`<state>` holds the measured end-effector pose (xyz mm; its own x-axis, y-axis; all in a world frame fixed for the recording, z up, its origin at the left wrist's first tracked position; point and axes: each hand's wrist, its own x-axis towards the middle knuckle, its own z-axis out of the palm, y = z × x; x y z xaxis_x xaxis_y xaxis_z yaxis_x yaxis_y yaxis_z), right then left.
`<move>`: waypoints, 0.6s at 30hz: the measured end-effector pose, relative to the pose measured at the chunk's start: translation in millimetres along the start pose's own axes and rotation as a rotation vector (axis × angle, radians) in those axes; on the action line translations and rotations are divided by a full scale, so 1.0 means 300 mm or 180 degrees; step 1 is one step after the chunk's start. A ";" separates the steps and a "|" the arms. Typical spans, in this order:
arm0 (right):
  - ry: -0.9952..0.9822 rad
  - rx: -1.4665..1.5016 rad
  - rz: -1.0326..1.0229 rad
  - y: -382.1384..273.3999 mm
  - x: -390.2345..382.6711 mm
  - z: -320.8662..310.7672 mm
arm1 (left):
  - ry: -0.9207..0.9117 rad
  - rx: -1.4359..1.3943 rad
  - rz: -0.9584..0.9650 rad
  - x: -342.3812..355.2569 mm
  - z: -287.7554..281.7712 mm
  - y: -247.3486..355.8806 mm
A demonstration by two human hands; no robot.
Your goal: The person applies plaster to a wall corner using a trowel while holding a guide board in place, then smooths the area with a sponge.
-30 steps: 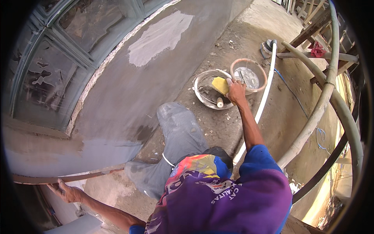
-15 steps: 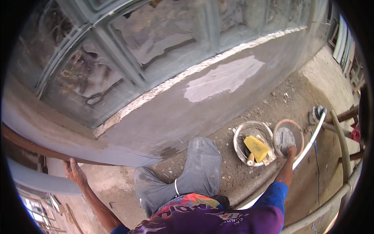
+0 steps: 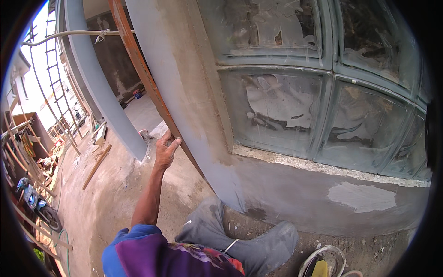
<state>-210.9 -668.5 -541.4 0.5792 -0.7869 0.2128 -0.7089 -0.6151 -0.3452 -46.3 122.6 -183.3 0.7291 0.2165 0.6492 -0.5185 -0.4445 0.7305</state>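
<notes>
Can't tell if the left hand (image 3: 164,151) actually grips the brown strip (image 3: 154,94) (upper left to centre) or just touches it, but the right hand's dropped out of frame, so only that contact shows now.

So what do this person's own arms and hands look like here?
The left hand is bare, with no glove, and the left forearm is uncovered, without a watch or band that I can see. Above it is a short blue sleeve, joined to a purple shirt. The right hand is out of view.
</notes>
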 end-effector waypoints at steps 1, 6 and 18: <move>0.0065 0.0161 -0.0147 -0.078 -0.012 -0.021 | 0.0005 0.0034 -0.0007 -0.003 -0.006 0.009; 0.0353 0.0913 -0.0957 -0.465 -0.119 -0.124 | -0.0147 0.0012 -0.0204 0.000 0.019 0.056; 0.0041 0.2154 -0.2780 -1.185 -0.532 -0.415 | -0.0212 0.0207 -0.0059 0.010 -0.010 0.067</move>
<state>-101.4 -330.3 -338.9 0.7661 -0.0976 0.6353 0.3111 -0.8086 -0.4994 -55.9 116.9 -166.1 0.7675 0.1677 0.6187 -0.4762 -0.4970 0.7254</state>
